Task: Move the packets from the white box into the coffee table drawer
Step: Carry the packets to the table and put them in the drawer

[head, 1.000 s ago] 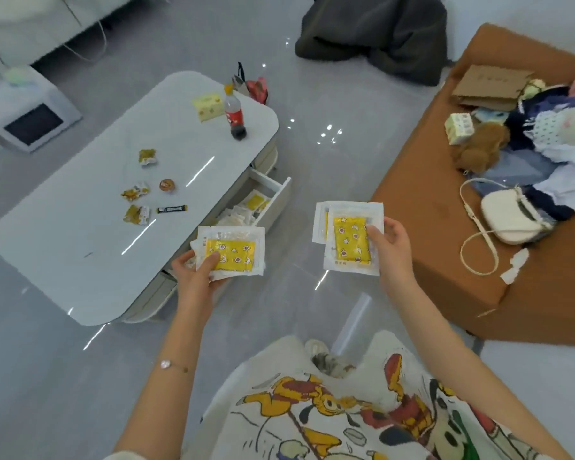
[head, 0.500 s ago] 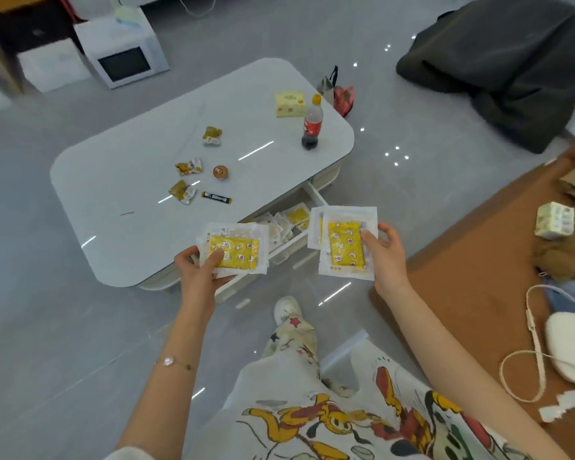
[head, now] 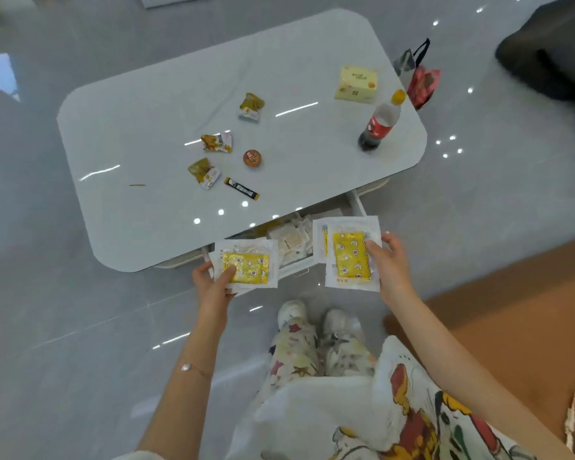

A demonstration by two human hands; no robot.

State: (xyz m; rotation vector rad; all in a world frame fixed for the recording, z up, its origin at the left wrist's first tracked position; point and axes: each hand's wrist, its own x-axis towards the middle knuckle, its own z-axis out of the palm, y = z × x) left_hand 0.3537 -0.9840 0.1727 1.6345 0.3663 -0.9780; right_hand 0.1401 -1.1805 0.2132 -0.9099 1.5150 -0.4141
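My left hand [head: 213,287] grips a small stack of white packets with yellow printed centres [head: 246,263], held flat just in front of the white coffee table [head: 166,104]. My right hand [head: 390,263] holds a second stack of the same packets [head: 349,252], upright, a little to the right. Between and behind the two stacks the table's drawer [head: 292,267] stands pulled out, with several pale packets [head: 291,239] lying inside. The white box is not in view.
On the tabletop lie three snack wrappers [head: 217,142], a round brown sweet [head: 252,158], a black sachet [head: 241,188], a yellow carton [head: 356,84] and a cola bottle [head: 379,122]. An orange-brown sofa [head: 518,303] is at right, a dark garment [head: 551,68] on the floor behind.
The view has swung left and down toward the table, which now fills the frame. Both hands have come closer to the open drawer, still holding their packets.
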